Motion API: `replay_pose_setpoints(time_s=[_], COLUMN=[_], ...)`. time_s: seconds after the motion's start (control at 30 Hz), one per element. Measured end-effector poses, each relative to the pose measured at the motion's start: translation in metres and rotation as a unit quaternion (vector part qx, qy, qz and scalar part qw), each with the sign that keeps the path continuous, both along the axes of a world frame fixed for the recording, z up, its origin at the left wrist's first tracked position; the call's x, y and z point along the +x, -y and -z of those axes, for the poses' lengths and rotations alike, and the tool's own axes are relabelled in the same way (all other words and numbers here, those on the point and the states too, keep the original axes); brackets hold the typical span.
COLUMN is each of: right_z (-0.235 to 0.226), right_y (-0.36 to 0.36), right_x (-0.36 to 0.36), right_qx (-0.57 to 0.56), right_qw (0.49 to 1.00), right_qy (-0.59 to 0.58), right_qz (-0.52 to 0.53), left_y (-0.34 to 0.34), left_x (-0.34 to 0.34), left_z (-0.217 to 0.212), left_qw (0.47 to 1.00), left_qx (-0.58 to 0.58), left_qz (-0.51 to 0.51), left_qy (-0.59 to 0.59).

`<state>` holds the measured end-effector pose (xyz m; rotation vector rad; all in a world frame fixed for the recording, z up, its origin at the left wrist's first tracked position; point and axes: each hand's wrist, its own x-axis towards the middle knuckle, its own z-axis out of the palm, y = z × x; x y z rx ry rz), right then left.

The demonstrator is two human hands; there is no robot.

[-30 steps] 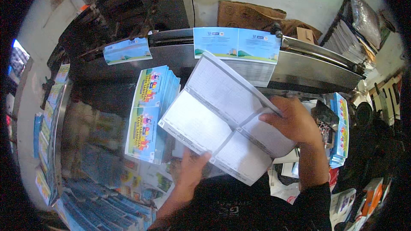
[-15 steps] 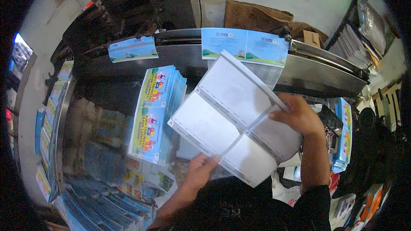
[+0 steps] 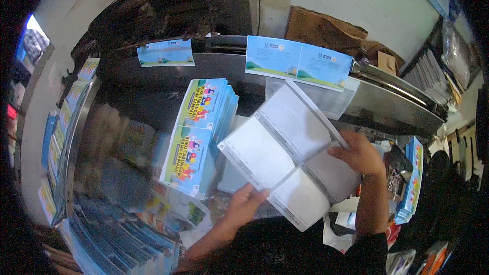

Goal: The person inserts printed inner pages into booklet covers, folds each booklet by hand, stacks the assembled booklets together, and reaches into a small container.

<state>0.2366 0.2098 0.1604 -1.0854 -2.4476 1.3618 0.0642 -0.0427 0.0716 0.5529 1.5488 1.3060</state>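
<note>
Both of my hands hold a tilted sheaf of white printed sheets [image 3: 265,140], ruled and split into four panels by grey bands. My left hand [image 3: 247,204] pinches the lower left edge, thumb on top. At the right edge my right hand [image 3: 360,155] grips it, thumb on top and the other fingers hidden beneath. To the left of the sheaf stands a stack of printed booklet covers [image 3: 191,137], blue and yellow with cartoon figures. Beyond the sheaf, a blue printed cover sheet [image 3: 298,61] lies against the metal bar, above another pale sheet [image 3: 333,97].
A smaller blue cover [image 3: 165,53] rests on the dark metal machine [image 3: 168,7] at the back left. Several blue-edged stacks [image 3: 122,244] fill the lower left. More covers stand at the right [image 3: 411,178], and brown cardboard [image 3: 326,25] leans on the wall.
The view has shifted, so the surroundings appear farther right and mostly a little lower. My hands keep their hold on the white sheets.
</note>
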Motion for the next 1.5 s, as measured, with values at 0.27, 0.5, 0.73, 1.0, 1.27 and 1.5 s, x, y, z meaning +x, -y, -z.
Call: replay_pose_setpoints(time_s=[0.27,0.5,0.73,1.0,1.27,1.5], right_z=[0.002,-0.002,-0.044,-0.095,0.059,0.085], right_y=[0.009,0.0,-0.056,-0.151,-0.081,-0.002], right_x=[0.007,0.013,0.016,-0.103,-0.143,-0.064], right_qx=[0.11,0.049,0.308,0.639,0.631,0.426], right_qw=[0.991,0.996,0.933,0.741,0.767,0.893], right_qy=[0.079,0.072,0.154,-0.208,-0.026,0.041], right_qz=[-0.008,0.035,0.107,0.021,-0.117,-0.14], left_y=[-0.025,-0.04,-0.038,-0.038,-0.039,-0.042], left_x=[-0.028,-0.052,-0.056,-0.055,-0.053,-0.051], left_z=[0.038,0.071,0.078,0.083,0.084,0.072], left_qw=[0.944,0.889,0.897,0.906,0.89,0.883], left_qx=[0.168,0.19,0.173,0.125,0.166,0.186], left_qz=[-0.097,-0.086,-0.073,-0.047,-0.064,-0.069], left_qy=[-0.268,-0.407,-0.4,-0.402,-0.42,-0.426])
